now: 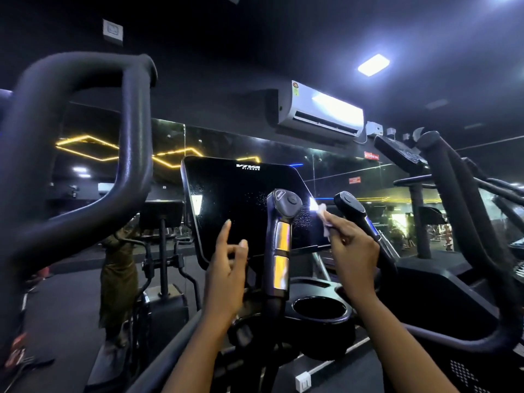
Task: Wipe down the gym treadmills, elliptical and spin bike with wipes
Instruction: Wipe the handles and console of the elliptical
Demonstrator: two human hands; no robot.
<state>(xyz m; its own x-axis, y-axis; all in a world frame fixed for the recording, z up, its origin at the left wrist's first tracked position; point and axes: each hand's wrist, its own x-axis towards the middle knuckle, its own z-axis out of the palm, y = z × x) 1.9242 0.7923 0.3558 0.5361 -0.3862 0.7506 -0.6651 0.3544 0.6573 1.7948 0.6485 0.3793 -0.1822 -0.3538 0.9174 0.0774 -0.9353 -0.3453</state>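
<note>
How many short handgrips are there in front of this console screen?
2. One handgrip stands before the screen, between the left hand and the right hand. The other handgrip rises just behind the right hand, which pinches the wipe. None seems hidden.

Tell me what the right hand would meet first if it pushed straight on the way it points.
Probably the right edge of the glossy black console screen: the right hand points its white wipe there, though depth is unclear.
</note>
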